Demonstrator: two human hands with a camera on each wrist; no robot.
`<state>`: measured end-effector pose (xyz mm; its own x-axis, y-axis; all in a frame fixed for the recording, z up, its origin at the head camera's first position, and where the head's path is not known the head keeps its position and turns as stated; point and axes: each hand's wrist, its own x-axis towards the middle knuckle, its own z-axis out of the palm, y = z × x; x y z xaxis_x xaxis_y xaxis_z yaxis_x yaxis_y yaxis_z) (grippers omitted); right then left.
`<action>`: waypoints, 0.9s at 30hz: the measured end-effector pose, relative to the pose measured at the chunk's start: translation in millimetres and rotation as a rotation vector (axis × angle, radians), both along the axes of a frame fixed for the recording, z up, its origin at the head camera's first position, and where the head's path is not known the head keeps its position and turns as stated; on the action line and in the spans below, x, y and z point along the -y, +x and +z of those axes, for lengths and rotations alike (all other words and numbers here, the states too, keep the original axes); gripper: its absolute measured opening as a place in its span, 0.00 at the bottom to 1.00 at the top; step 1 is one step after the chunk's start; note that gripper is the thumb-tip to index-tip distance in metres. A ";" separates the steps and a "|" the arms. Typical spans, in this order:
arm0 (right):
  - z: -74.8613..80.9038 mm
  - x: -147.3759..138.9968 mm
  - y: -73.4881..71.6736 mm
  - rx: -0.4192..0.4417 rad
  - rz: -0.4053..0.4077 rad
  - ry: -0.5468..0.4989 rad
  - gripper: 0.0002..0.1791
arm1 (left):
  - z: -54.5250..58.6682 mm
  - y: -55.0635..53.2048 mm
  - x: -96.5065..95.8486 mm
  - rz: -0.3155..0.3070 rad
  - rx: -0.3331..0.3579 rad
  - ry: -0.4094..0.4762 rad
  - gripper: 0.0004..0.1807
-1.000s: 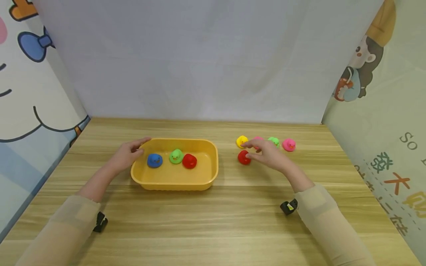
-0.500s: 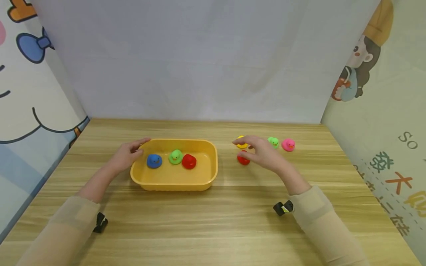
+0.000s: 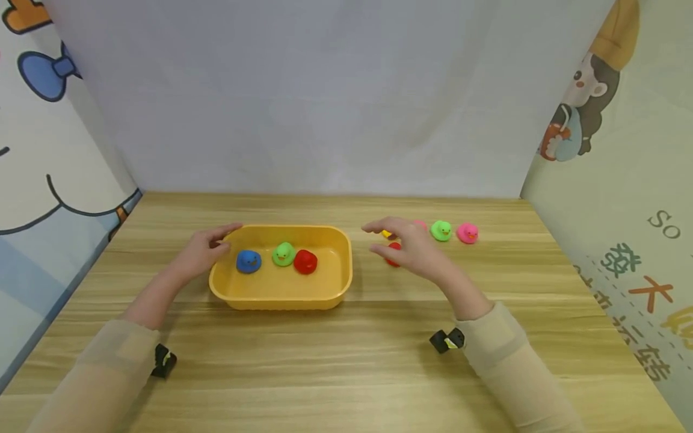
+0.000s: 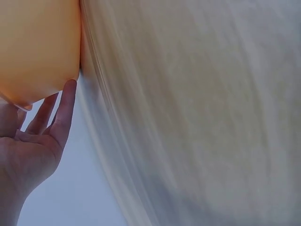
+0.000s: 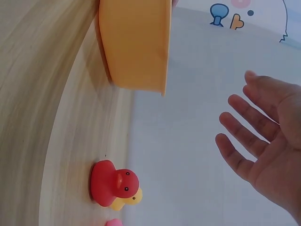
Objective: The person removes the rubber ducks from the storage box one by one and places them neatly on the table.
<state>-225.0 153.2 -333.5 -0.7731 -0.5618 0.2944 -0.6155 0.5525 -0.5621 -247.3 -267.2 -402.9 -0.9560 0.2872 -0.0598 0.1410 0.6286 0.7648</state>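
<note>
My left hand [image 3: 197, 258] holds the rear left corner of a yellow plastic basket [image 3: 287, 304], its thumb at the rim and fingertips against the outside in the left wrist view. Inside lie a blue rubber duck [image 3: 248, 262], a green duck [image 3: 284, 254] and a red duck [image 3: 305, 262]. My right hand [image 3: 414, 249] hovers right of the basket, fingers spread and holding nothing. Behind it in the head view, a second red duck [image 5: 113, 182] and a yellow duck [image 5: 134, 197] are partly hidden. The right wrist view shows them standing apart from the hand.
Farther right on the wooden table [image 3: 346, 373] stand a green duck [image 3: 441, 231] and a pink duck [image 3: 468, 233]. Another pink duck [image 3: 420, 225] is mostly covered by my right hand. A pale cloth [image 3: 325, 108] hangs behind the table's far edge.
My right hand has drifted left from over the outer ducks, now covering more of the yellow duck. My left hand stays on the basket. The ducks keep their places.
</note>
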 end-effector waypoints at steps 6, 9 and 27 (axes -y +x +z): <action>-0.5 11.4 1.8 0.013 0.007 -0.007 0.19 | 4.5 0.0 1.4 -0.030 -0.018 -0.010 0.27; -2.4 17.4 1.4 0.005 0.027 -0.029 0.19 | 6.0 0.0 3.4 -0.037 -0.017 -0.005 0.27; -15.2 62.0 0.3 0.050 0.039 -0.092 0.20 | 4.7 -2.4 10.3 -0.059 0.043 -0.014 0.33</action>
<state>-224.7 91.2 -348.7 -0.7663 -0.5640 0.3077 -0.6053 0.4731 -0.6401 -249.7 -277.6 -398.1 -0.9340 0.3417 -0.1045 0.1455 0.6307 0.7623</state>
